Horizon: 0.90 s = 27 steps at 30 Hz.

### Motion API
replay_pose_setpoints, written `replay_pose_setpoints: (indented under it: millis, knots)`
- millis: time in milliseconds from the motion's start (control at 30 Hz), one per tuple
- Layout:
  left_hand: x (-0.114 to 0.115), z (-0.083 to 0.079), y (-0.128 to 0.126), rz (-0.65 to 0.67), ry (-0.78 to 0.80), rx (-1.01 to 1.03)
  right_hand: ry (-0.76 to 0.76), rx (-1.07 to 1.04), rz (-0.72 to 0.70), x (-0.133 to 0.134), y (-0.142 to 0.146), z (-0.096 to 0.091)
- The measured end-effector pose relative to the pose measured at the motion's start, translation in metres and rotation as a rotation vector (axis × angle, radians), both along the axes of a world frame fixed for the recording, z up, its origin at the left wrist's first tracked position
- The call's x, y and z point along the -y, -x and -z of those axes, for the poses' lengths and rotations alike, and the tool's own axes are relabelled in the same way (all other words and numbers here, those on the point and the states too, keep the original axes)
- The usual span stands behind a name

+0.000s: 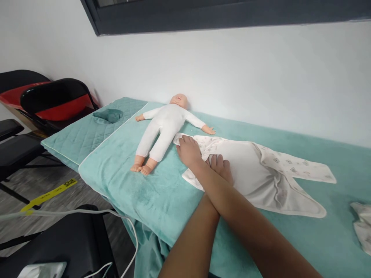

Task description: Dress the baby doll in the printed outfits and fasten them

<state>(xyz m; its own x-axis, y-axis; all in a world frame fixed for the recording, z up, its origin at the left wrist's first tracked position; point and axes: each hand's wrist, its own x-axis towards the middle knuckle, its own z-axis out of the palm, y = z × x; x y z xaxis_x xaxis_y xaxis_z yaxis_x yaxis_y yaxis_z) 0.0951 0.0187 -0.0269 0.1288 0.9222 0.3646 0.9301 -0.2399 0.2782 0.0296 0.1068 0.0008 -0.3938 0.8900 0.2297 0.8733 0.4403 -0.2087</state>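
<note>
A white baby garment (246, 162) with a small print on its sleeves is spread on the teal cover. My forearms cross over its near side. Reaching across to the left, my right hand (189, 150) lies palm down on the garment's left sleeve, fingers apart. My left hand (222, 168) is under the crossing, its fingers curled on the fabric near the garment's middle; part of it is hidden by my right forearm. A baby doll (166, 123) in a white suit lies on its back, arms spread, beyond and left of my hands.
The teal-covered bed (121, 177) stands against a white wall (261, 77); a quilted section with a face hole (108, 116) is at its left. Black chairs (60, 100) stand left. A white cable (87, 211) hangs by the near edge. Crumpled pale cloth (363, 222) lies far right.
</note>
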Motion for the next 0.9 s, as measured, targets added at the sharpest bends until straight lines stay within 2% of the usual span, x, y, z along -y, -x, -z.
replay_pose_setpoints:
  millis: [167, 400, 500, 600, 800, 900]
  knots:
    - [-0.002, 0.001, -0.001, 0.004, -0.007, -0.014, 0.022, -0.013, 0.075, 0.002, -0.003, -0.002]
    - [-0.001, -0.001, -0.001, -0.010, -0.010, -0.029, 0.047, -0.007, -0.168, 0.008, 0.004, 0.004]
    - [0.000, -0.002, -0.001, -0.006, 0.001, -0.044, 0.046, -0.028, -0.207, 0.009, 0.004, 0.000]
    - [0.001, -0.003, -0.001, -0.007, 0.002, -0.054, 0.046, -0.062, -0.158, 0.008, 0.001, -0.005]
    - [0.000, -0.001, -0.001, -0.005, -0.008, -0.051, 0.017, -0.087, 0.130, 0.006, -0.006, -0.002]
    - [-0.002, 0.001, -0.002, 0.005, -0.014, -0.052, 0.038, -0.007, 0.113, 0.006, -0.008, 0.005]
